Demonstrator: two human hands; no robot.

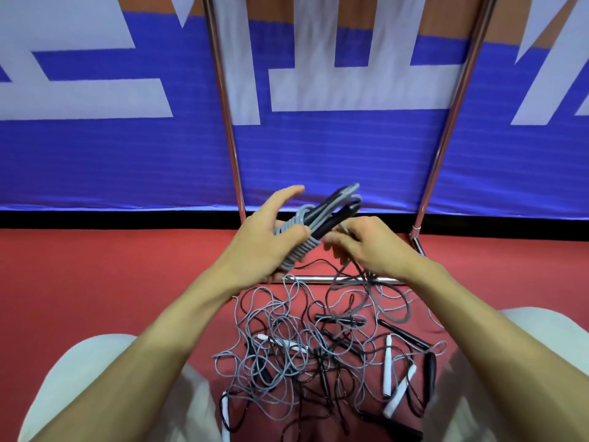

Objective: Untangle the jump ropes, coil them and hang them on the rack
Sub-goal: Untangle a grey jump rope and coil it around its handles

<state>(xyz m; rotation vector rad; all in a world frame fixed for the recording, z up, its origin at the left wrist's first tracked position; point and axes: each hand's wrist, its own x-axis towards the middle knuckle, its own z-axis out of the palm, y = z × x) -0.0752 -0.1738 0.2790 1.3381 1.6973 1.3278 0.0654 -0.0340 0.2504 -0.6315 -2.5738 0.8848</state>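
My left hand [263, 242] grips a coiled grey jump rope [301, 240] together with its dark handles [338, 212], which stick up and to the right. My right hand [366, 245] pinches the rope's loose end right beside the coil. A strand runs down from that hand into a tangled pile of grey and black ropes [318, 355] on the red floor between my knees. Black handles [403, 334] and white handles [388, 365] lie mixed into the pile. The chrome rack [446, 129] stands just behind my hands; its two uprights rise out of view.
The rack's low crossbar [318, 278] lies on the floor under my hands. A blue and white banner [127, 154] covers the wall behind. Red floor [95, 282] stretches to the left and right. My knees in light trousers [95, 378] flank the pile.
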